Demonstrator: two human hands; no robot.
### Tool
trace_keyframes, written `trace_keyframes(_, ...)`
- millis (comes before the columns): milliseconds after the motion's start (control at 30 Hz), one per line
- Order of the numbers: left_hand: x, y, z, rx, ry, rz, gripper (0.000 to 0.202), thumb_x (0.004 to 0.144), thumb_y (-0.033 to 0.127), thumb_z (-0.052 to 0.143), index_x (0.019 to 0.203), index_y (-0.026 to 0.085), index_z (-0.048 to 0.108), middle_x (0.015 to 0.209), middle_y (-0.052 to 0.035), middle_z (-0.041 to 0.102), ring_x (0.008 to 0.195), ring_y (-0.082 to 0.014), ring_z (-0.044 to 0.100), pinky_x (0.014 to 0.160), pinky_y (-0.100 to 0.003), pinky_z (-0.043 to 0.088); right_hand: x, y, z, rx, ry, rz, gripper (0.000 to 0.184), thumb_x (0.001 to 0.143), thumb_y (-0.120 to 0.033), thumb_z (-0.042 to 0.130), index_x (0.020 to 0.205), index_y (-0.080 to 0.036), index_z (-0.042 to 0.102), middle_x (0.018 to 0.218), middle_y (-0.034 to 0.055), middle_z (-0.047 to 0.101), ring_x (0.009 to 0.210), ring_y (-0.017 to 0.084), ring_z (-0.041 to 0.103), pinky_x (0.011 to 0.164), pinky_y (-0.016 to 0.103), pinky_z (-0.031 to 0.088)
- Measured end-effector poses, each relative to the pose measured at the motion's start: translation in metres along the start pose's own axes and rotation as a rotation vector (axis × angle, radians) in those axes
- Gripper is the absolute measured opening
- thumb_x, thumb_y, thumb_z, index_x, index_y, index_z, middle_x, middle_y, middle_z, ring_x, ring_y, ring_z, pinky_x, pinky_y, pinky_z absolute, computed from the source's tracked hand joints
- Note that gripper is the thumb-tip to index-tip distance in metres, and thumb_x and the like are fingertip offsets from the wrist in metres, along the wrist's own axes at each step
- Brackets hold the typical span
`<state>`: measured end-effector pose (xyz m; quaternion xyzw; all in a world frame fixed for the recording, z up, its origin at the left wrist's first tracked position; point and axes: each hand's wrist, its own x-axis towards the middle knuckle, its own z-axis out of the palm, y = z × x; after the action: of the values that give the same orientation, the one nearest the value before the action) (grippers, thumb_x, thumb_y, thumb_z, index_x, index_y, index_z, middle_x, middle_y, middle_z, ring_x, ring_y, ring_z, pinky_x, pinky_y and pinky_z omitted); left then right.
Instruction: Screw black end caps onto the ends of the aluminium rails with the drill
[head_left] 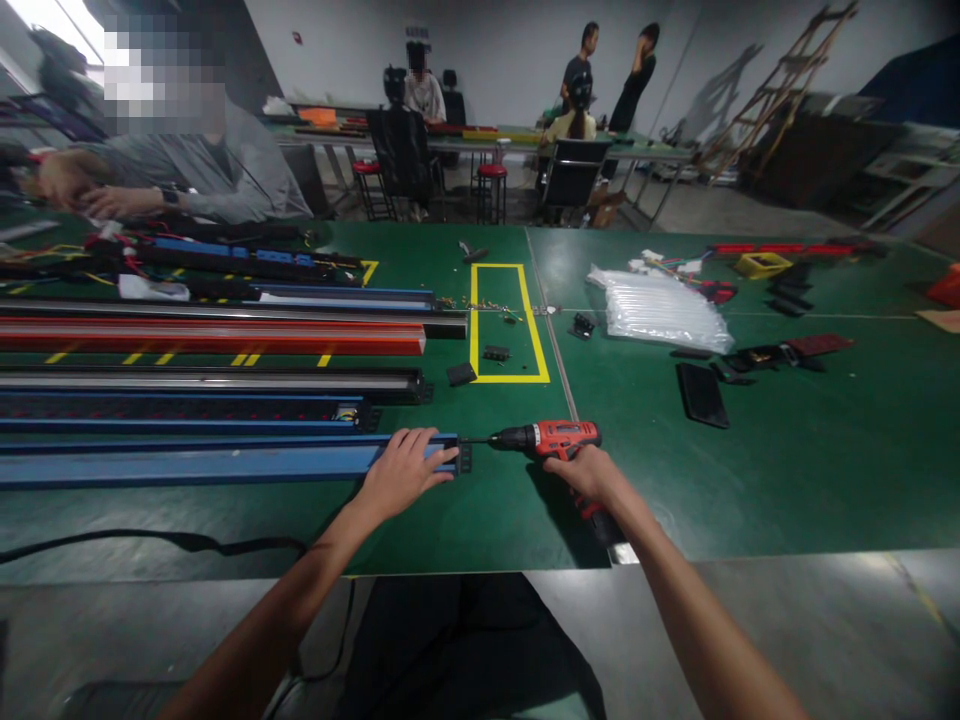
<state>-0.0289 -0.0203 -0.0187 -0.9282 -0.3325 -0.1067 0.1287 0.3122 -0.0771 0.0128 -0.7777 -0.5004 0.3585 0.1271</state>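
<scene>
- The blue rail (225,462) lies on its side under my left hand (405,470) and runs away from it to the left. Its black end cap (465,457) sits just past my fingertips.
- My left hand lies flat and open on the rail's end, fingers spread across the top, not wrapped around it.
- My right hand (589,472) is closed around the grip of the red drill (555,438). The drill lies level, pointing left towards my other hand, with its bit tip at the end cap. I cannot tell if they touch.
- Beyond my left hand more long rails lie parallel: a darker blue one, a black one (225,380), then a red one (210,335).
- Ahead, between my hands, a yellow taped rectangle (474,320) marks the green table (787,480), with small black parts in and beside it.
- Beyond my right hand and to its right lie a flat black plate (701,393) and a bag of clear plastic pieces (664,310).
- Far beyond my left hand, a co-worker's grey sleeve (225,175) rests at the table.
</scene>
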Motion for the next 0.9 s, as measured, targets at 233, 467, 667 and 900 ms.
trace_keyframes(233,-0.0003,0.0002,0.0000,0.003,0.000,0.000,0.042,0.094,0.052,0.059,0.128,0.030,0.065,0.125,-0.0151,0.062,0.115,-0.0300,0.057,0.098,-0.046,0.043,-0.0002,-0.0002,0.0000,-0.026,0.014,-0.017,0.024,0.075,-0.042,0.064,0.067,-0.019,0.062,0.062,0.0031,0.063,0.054,0.016,0.057,0.053,0.028,0.041)
trace_keyframes(467,-0.0006,-0.0007,0.0029,-0.038,0.017,-0.011,0.041,0.094,0.051,0.059,0.128,0.030,0.065,0.125,-0.0144,0.063,0.115,-0.0297,0.058,0.098,-0.046,0.043,0.0001,0.0000,0.0002,-0.014,0.017,-0.015,0.025,0.074,-0.043,0.065,0.070,-0.019,0.065,0.062,0.0037,0.064,0.054,0.017,0.057,0.053,0.028,0.041)
trace_keyframes(667,0.0000,-0.0001,0.0011,-0.020,0.006,-0.003,0.041,0.094,0.052,0.058,0.127,0.030,0.065,0.126,-0.0154,0.062,0.115,-0.0300,0.058,0.098,-0.046,0.043,-0.0009,-0.0013,-0.0003,-0.013,0.026,-0.016,0.024,0.074,-0.042,0.065,0.068,-0.019,0.064,0.060,0.0032,0.063,0.055,0.017,0.057,0.054,0.027,0.041)
trace_keyframes(900,-0.0007,-0.0013,0.0016,-0.041,0.002,-0.005,0.041,0.095,0.052,0.056,0.128,0.029,0.065,0.126,-0.0151,0.062,0.116,-0.0299,0.058,0.098,-0.047,0.043,-0.0008,-0.0007,-0.0008,-0.021,0.009,-0.015,0.026,0.075,-0.043,0.063,0.066,-0.019,0.062,0.061,0.0034,0.063,0.054,0.017,0.057,0.053,0.027,0.041)
